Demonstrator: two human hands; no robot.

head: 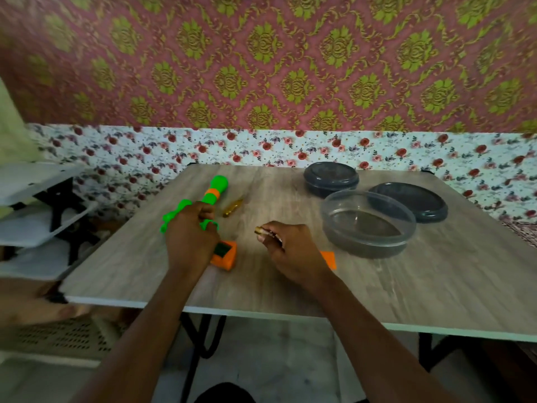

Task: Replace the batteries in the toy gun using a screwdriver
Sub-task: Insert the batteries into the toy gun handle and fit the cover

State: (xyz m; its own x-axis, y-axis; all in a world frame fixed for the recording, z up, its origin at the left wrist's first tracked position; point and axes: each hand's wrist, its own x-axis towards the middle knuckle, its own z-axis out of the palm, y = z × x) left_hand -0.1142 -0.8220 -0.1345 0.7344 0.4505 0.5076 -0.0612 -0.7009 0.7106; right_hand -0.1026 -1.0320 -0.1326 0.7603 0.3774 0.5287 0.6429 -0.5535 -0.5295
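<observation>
Left hand (190,234) in the centre-left of the frame, fingers curled round the middle of the green plastic toy gun with an orange band on the barrel (216,189). The gun lies on the wood-grain tabletop (436,286). Its barrel points to the upper left of the table and its orange block end (225,261) sits near frame centre, just right of the left wrist. There's a dark green square patch on top of that block; too blurred to tell what it is.

Right hand (293,248) is at centre, apart from the gun, with thumb and fingers pinched on a small item with a brass-coloured tip (258,230). The item points left toward the gun. Too blurred to identify.

An amber translucent screwdriver handle (233,207) lies on the table just right of the barrel, untouched. The shaft isn't discernible.

A flat orange plastic piece (329,259) lies on the table, partly hidden behind the right hand.

On the right half of the table:
- A clear round plastic tub (366,250), open top.
- A dark round tub with its lid on (331,177), behind the clear one.
- A loose dark round lid (406,200), to the right of the clear one.

White shelves on a black frame (35,181) stand at the left edge of the frame.
</observation>
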